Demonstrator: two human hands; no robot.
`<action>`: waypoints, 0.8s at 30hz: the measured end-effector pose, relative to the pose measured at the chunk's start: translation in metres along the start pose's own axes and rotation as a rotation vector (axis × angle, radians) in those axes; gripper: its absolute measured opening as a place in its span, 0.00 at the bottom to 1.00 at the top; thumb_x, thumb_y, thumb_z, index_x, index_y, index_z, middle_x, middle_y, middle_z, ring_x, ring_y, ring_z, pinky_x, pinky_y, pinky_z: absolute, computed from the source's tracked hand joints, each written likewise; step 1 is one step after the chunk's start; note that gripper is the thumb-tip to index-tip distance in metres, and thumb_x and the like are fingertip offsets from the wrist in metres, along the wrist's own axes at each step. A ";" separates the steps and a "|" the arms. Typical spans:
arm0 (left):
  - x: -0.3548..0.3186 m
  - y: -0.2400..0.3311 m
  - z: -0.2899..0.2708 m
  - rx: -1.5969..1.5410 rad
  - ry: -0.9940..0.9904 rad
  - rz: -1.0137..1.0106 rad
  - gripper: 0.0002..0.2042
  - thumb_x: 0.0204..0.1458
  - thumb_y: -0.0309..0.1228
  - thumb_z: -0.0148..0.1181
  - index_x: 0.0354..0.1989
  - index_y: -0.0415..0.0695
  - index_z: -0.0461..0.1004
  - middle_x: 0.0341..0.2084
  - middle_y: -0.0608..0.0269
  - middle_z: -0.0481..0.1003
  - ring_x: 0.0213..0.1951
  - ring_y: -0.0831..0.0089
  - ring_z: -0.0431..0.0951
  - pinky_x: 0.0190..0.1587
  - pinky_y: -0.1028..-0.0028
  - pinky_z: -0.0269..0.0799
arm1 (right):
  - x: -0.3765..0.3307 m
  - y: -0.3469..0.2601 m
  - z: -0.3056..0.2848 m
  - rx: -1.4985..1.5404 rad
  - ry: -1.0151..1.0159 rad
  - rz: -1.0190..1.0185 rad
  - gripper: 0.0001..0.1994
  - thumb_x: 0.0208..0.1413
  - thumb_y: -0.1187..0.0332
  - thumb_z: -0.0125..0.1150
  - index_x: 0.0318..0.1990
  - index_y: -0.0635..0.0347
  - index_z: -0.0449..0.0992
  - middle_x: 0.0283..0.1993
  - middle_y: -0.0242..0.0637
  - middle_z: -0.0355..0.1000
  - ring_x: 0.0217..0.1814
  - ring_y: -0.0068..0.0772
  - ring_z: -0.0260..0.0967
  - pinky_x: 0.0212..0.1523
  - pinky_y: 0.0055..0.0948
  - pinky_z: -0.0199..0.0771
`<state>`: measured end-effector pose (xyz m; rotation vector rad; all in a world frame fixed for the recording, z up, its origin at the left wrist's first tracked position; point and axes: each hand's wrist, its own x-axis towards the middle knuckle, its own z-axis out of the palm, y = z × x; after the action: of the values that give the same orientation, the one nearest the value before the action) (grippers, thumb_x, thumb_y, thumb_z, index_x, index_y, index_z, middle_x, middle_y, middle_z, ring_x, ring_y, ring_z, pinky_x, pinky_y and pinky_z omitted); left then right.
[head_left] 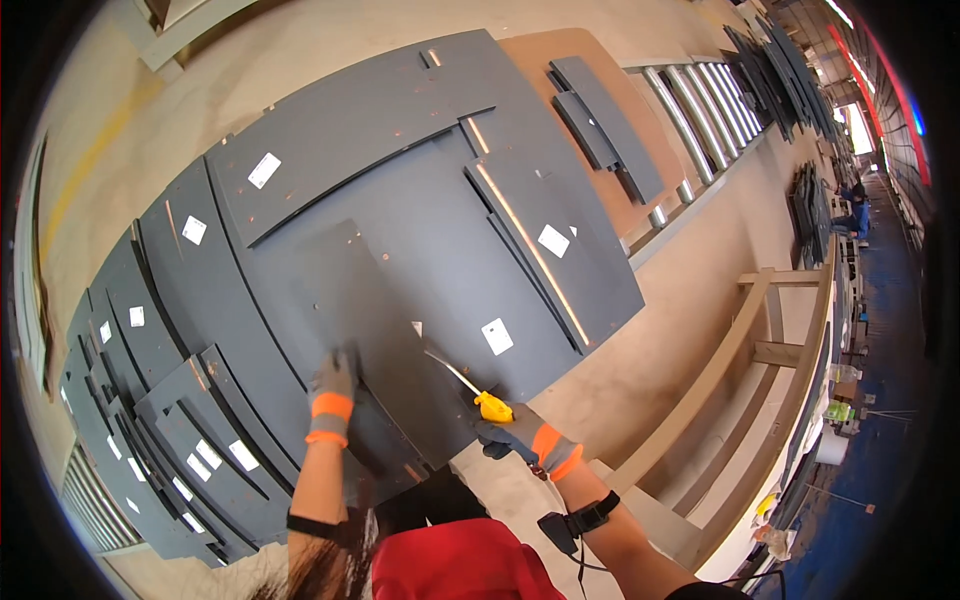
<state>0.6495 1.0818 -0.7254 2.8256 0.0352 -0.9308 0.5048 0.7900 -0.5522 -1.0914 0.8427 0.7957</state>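
Note:
My right hand [515, 432], in a dark glove with an orange and grey cuff, is closed round the yellow handle of a screwdriver [494, 407]. Its metal shaft points up and left over a dark grey panel [455, 290]. My left hand [336, 378], gloved the same way, is at a narrower dark grey panel [375, 330] that lies on the larger ones. Motion smears its fingers, so their grip does not show. Small round holes dot the panels. A white label [497, 337] is stuck on the panel beyond the screwdriver.
Overlapping dark panels [170, 290] with white labels spread to the left. A brown board [560, 45] carrying small dark pieces [590, 130] lies at the far side, beside a roller conveyor [690, 115]. A beige frame [690, 400] stands right; a person in blue [856, 215] is distant.

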 end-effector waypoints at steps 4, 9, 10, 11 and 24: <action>-0.010 0.028 -0.082 -0.407 0.091 0.077 0.24 0.58 0.42 0.50 0.60 0.44 0.64 0.47 0.48 0.73 0.50 0.50 0.73 0.53 0.60 0.66 | 0.006 0.011 -0.016 0.132 0.069 -0.040 0.11 0.55 0.63 0.63 0.39 0.59 0.73 0.30 0.30 0.69 0.28 0.21 0.69 0.32 0.22 0.73; 0.006 0.079 -0.119 -0.132 0.285 0.332 0.29 0.55 0.43 0.53 0.64 0.43 0.57 0.62 0.46 0.57 0.62 0.49 0.58 0.62 0.56 0.55 | 0.004 -0.005 -0.017 0.067 0.130 0.020 0.10 0.54 0.66 0.62 0.40 0.60 0.73 0.31 0.29 0.69 0.28 0.21 0.68 0.30 0.21 0.72; 0.006 0.091 -0.116 0.039 0.287 0.358 0.31 0.56 0.42 0.52 0.66 0.43 0.53 0.67 0.47 0.49 0.65 0.47 0.52 0.64 0.53 0.51 | 0.004 -0.007 -0.017 0.064 0.128 0.016 0.10 0.54 0.66 0.62 0.40 0.60 0.73 0.31 0.29 0.69 0.28 0.21 0.68 0.30 0.21 0.72; 0.004 0.102 -0.109 0.037 0.291 0.355 0.31 0.56 0.42 0.52 0.66 0.43 0.53 0.67 0.47 0.49 0.65 0.47 0.52 0.64 0.53 0.51 | 0.003 -0.009 -0.014 0.039 -0.008 0.025 0.10 0.55 0.65 0.62 0.39 0.59 0.72 0.29 0.29 0.67 0.26 0.21 0.66 0.28 0.21 0.69; 0.152 0.045 -0.148 -0.787 0.542 -0.303 0.33 0.44 0.48 0.66 0.51 0.33 0.66 0.47 0.43 0.72 0.48 0.53 0.73 0.51 0.62 0.67 | 0.029 -0.046 0.006 0.098 0.156 -0.078 0.12 0.53 0.67 0.64 0.42 0.62 0.73 0.31 0.30 0.70 0.28 0.22 0.69 0.30 0.22 0.74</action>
<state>0.8619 1.0577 -0.6913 2.2401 0.7321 -0.0891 0.5590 0.7877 -0.5567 -1.1022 0.9546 0.6038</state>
